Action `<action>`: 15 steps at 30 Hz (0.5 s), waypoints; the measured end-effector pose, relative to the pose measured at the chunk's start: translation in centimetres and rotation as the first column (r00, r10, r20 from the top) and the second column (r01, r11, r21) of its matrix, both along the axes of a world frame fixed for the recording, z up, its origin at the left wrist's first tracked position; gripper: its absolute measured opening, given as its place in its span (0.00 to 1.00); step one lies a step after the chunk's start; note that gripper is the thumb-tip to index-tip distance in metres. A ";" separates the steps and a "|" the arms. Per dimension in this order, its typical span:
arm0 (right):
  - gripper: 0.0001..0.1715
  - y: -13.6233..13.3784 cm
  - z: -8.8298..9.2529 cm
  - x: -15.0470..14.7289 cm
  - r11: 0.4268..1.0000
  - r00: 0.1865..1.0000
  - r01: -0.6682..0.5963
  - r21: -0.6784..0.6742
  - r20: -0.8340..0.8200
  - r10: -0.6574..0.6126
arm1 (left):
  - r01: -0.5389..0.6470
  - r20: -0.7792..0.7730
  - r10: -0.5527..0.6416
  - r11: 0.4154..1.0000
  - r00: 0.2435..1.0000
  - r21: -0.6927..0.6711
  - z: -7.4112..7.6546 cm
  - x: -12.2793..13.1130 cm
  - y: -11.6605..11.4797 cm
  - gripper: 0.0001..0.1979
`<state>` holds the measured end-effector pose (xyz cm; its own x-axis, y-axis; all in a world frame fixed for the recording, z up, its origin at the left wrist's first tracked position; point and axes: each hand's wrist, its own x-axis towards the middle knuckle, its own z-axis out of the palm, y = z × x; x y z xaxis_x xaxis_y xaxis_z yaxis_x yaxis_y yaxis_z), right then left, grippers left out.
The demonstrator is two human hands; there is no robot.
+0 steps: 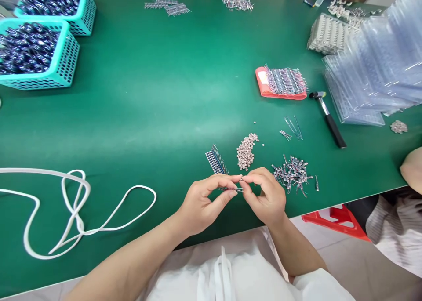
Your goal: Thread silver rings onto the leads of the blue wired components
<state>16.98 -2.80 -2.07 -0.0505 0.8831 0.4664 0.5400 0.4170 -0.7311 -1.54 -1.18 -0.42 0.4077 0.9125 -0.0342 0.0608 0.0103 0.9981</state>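
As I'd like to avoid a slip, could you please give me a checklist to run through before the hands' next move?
1. Left hand has a grip on the thin wired piece: ok.
2. Right hand has its grip fully closed: cannot tell, detail too small.
3. Pile of small round pieces near the hands: ok.
4. Hammer clear of both hands: ok.
5. White cord untangled: not ok, looped across itself.

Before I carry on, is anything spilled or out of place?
Mildly: two small discs lie apart from the disc pile, looking strayed, and the white cord lies in tangled loops at left. No damage shows.
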 end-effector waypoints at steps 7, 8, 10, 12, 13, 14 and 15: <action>0.12 -0.1 -0.1 0.1 0.999 0.998 0.016 0.032 0.060 -0.017 | 0.013 -0.009 -0.013 1.000 1.000 0.007 -0.1 0.0 0.0 0.04; 0.12 -0.1 -0.1 0.1 0.999 0.998 0.016 0.037 0.067 -0.018 | 0.016 -0.010 -0.016 1.000 1.000 0.017 -0.1 0.0 0.1 0.04; 0.12 -0.1 -0.1 0.1 0.999 0.997 0.014 0.046 0.072 -0.017 | 0.020 -0.011 -0.019 0.999 1.000 0.033 -0.2 0.0 0.1 0.03; 0.13 -0.1 -0.1 0.1 0.999 0.998 0.008 0.051 0.068 -0.012 | 0.020 -0.015 -0.020 0.999 1.000 0.043 -0.2 0.1 0.2 0.03; 0.13 -0.1 -0.1 0.1 0.999 0.998 0.005 0.053 0.064 -0.008 | 0.022 -0.015 -0.022 0.999 1.000 0.046 -0.1 0.1 0.2 0.03; 0.14 -0.1 0.0 0.1 0.999 0.998 0.000 0.054 0.059 -0.004 | 0.026 -0.015 -0.025 0.998 1.000 0.048 -0.1 0.1 0.2 0.02; 0.14 -0.1 0.0 0.1 0.998 0.999 -0.004 0.057 0.054 0.001 | 0.026 -0.011 -0.026 0.998 1.000 0.053 -0.1 0.1 0.2 0.03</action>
<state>17.07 -2.89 -2.08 -0.0793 0.8550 0.5126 0.5766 0.4588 -0.6760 -1.48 -0.95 -0.52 0.4312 0.9022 0.0099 0.0712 -0.0449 0.9965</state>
